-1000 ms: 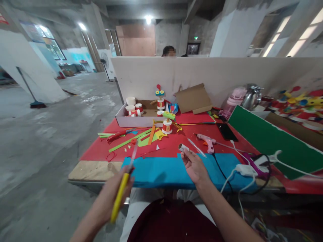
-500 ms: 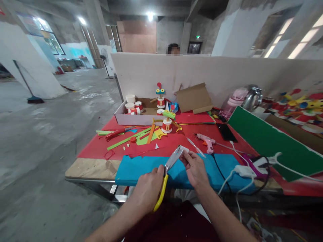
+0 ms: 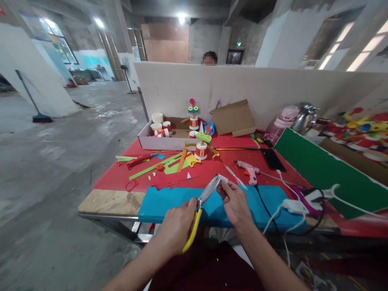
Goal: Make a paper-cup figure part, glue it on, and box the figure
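My left hand (image 3: 177, 226) is closed around the yellow-handled scissors (image 3: 208, 190), whose blades point away from me and up to the right. At the blade tips is a small piece of white paper (image 3: 223, 179). My right hand (image 3: 235, 202) pinches that paper between thumb and fingertips. Both hands are above a blue sheet (image 3: 169, 202) along the table's front edge. I cannot tell how far the blades have cut into the paper.
A pink glue gun (image 3: 248, 170) and a phone (image 3: 273, 159) lie to the right, with cables by a power strip (image 3: 306, 204). Beyond my hands stand a paper-cup figure (image 3: 201, 150) and a box (image 3: 157, 143) of cups. Paper strips (image 3: 151, 169) lie left. A person (image 3: 209, 58) is behind the partition.
The lower end of the yellow handle has swung slightly left. The blade tips and the white paper have shifted a little to the right; both grips are unchanged.
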A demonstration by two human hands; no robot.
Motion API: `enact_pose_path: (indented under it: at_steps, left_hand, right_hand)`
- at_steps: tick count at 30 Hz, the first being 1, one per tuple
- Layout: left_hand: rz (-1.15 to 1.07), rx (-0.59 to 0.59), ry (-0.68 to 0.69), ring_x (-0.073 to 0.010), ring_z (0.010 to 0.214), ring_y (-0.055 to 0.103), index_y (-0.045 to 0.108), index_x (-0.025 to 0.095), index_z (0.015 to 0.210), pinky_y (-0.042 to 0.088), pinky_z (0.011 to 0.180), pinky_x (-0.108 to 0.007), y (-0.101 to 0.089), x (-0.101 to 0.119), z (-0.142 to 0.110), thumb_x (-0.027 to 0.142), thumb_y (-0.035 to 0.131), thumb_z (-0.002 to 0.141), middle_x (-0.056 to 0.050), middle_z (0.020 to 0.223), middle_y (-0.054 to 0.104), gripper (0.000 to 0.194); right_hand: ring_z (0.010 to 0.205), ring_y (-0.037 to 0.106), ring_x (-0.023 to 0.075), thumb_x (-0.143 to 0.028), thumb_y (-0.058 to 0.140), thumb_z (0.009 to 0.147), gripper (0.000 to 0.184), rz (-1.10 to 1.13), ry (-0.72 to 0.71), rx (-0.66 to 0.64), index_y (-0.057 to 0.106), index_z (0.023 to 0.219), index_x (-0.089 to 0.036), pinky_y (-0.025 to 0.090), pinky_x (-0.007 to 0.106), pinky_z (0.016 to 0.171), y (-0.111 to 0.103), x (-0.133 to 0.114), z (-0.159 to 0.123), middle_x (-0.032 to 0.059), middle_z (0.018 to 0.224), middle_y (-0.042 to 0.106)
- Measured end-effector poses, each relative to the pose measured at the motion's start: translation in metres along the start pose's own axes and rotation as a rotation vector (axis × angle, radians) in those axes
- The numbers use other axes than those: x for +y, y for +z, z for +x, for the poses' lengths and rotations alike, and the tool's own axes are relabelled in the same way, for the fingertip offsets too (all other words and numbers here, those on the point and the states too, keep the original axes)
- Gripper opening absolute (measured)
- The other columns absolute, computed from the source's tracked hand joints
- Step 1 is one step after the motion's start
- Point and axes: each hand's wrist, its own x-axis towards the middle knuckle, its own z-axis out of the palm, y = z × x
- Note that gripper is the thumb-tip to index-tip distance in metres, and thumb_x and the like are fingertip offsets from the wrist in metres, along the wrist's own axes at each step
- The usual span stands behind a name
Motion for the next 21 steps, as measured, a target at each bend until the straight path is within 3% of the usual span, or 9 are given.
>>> enact_pose_path:
  at_steps: [3, 6, 11, 17, 21]
  left_hand:
    - [-0.021, 0.092, 0.008, -0.0286, 0.112, 0.055, 0.03, 0.014, 0.135, 0.045, 0.091, -0.039, -0.003, -0.007, -0.003, 0.015, 0.044, 0.083, -0.017, 0.125, 0.054, 0.054]
    - [0.039, 0.175, -0.046, -0.0313, 0.123, 0.045, 0.027, 0.011, 0.141, 0.037, 0.101, -0.044, -0.007, -0.005, -0.001, 0.019, 0.038, 0.087, -0.018, 0.133, 0.048, 0.056]
    - [0.069, 0.149, -0.041, -0.0313, 0.118, 0.049, 0.026, 0.011, 0.142, 0.04, 0.097, -0.045, -0.011, 0.001, 0.006, 0.021, 0.037, 0.087, -0.019, 0.129, 0.051, 0.057]
    - [-0.045, 0.163, -0.02, -0.0284, 0.113, 0.053, 0.026, 0.013, 0.142, 0.044, 0.093, -0.04, -0.011, 0.0, 0.003, 0.017, 0.036, 0.087, -0.018, 0.129, 0.05, 0.056]
    - [-0.142, 0.145, -0.01, -0.0258, 0.113, 0.054, 0.026, 0.014, 0.142, 0.044, 0.094, -0.036, -0.007, 0.007, 0.003, 0.016, 0.038, 0.086, -0.017, 0.129, 0.05, 0.058]
  right_hand:
    - [0.053, 0.06, 0.0066, -0.027, 0.093, 0.03, 0.038, 0.056, 0.066, 0.032, 0.069, 0.058, -0.017, 0.054, 0.013, 0.052, -0.002, -0.004, 0.002, -0.0044, 0.057, 0.066]
    - [0.052, 0.06, 0.0073, -0.026, 0.093, 0.035, 0.034, 0.072, 0.073, 0.019, 0.068, 0.058, -0.018, 0.054, 0.014, 0.051, -0.002, -0.004, 0.0, -0.0048, 0.056, 0.065]
    - [0.058, 0.062, 0.0092, -0.025, 0.091, 0.042, 0.03, 0.03, 0.073, -0.087, 0.068, 0.061, -0.018, 0.055, 0.018, 0.058, 0.002, -0.002, -0.009, -0.0022, 0.064, 0.068]
    - [0.047, 0.052, 0.0056, -0.031, 0.09, 0.041, 0.033, -0.088, -0.048, 0.013, 0.068, 0.06, -0.017, 0.045, 0.015, 0.045, -0.002, -0.008, -0.008, -0.0053, 0.053, 0.061]
    - [0.05, 0.055, 0.0089, -0.034, 0.089, 0.046, 0.032, -0.146, -0.143, 0.001, 0.07, 0.065, -0.017, 0.049, 0.02, 0.052, -0.005, -0.006, -0.007, -0.0038, 0.054, 0.061]
